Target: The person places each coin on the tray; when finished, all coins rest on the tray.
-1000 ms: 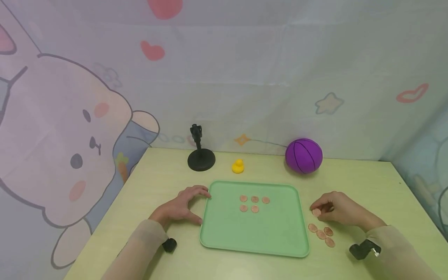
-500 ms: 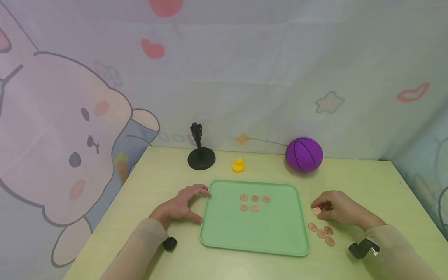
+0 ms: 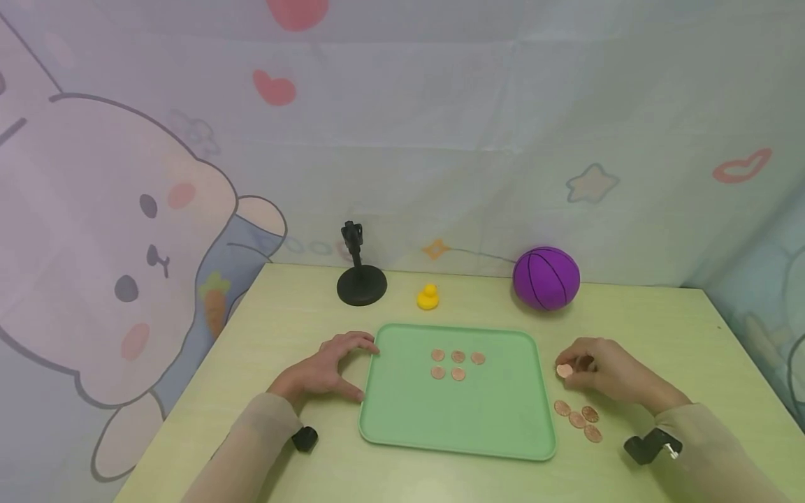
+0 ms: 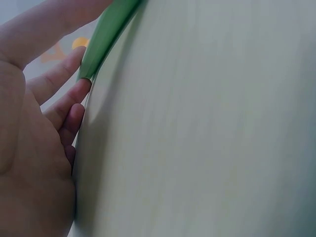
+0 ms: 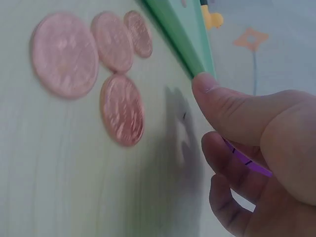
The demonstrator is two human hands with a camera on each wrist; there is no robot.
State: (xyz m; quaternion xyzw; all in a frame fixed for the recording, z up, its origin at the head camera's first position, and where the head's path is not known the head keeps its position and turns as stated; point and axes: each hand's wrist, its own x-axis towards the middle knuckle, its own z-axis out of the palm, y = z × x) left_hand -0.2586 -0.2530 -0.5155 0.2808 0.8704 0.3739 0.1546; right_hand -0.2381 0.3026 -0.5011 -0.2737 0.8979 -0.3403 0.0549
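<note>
Between the thumb and fingers of my right hand (image 3: 606,370) a copper coin (image 3: 564,371) is pinched, just off the right side of the green tray (image 3: 459,433). The thumb hides that coin in the right wrist view. Below this hand several more copper coins (image 3: 576,420) lie close together on the table, large in the right wrist view. My left hand (image 3: 325,367) rests at the tray's left edge, fingers and thumb spread, fingertips at the rim. Inside the tray, toward its back, several coins (image 3: 458,374) lie in two rows, three behind and two in front.
Behind the tray stand a black stand with a round base (image 3: 361,285), a yellow rubber duck (image 3: 428,298) and a purple ball with black lines (image 3: 546,278). A printed cloth backdrop (image 3: 402,140) hangs behind the table (image 3: 302,307).
My right hand has lifted slightly with the pinched coin, which now shows more of its flat face. The left hand, the tray and the other coins have stayed put.
</note>
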